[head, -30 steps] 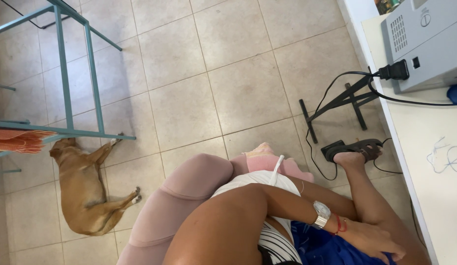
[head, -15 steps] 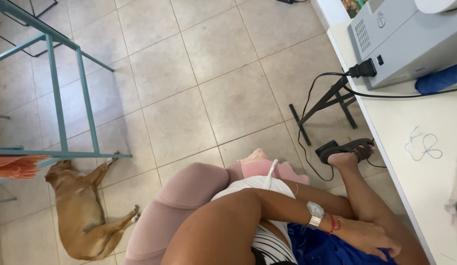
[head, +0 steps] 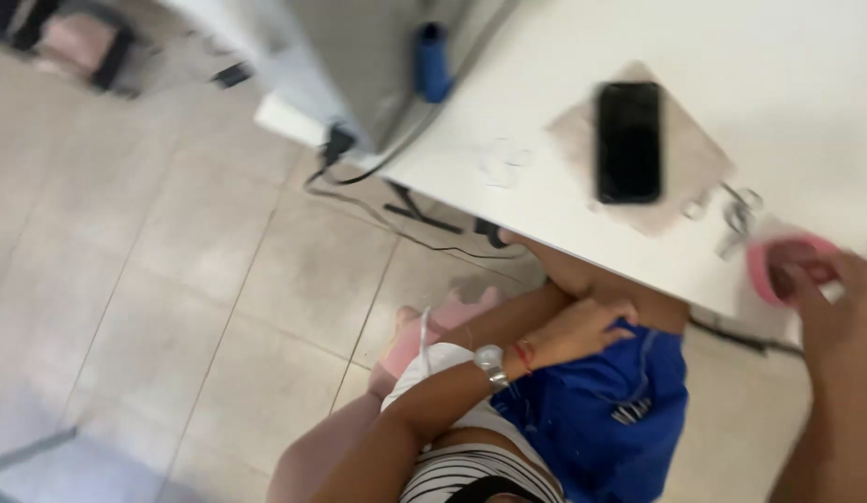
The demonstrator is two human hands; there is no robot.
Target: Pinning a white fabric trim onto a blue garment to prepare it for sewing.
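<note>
Two hands at a white table (head: 731,56). Blue cloth (head: 592,410) lies in the lap under the table edge; left hand (head: 582,328) rests on it, fingers loosely curled, grasping nothing clearly. Black phone (head: 628,142) lies on the table. Right hand (head: 839,312) fingers touch a pink roll (head: 778,265) at the edge; grip uncertain.

Home sewing or craft workroom suggested. Beige tiled floor (head: 219,279) seen left of left hand (head: 582,328); white worktable (head: 778,74) above both hands; grey machine (head: 359,56) with trailing power cable (head: 378,200); small scissors (head: 736,219) near right hand (head: 834,307).
</note>
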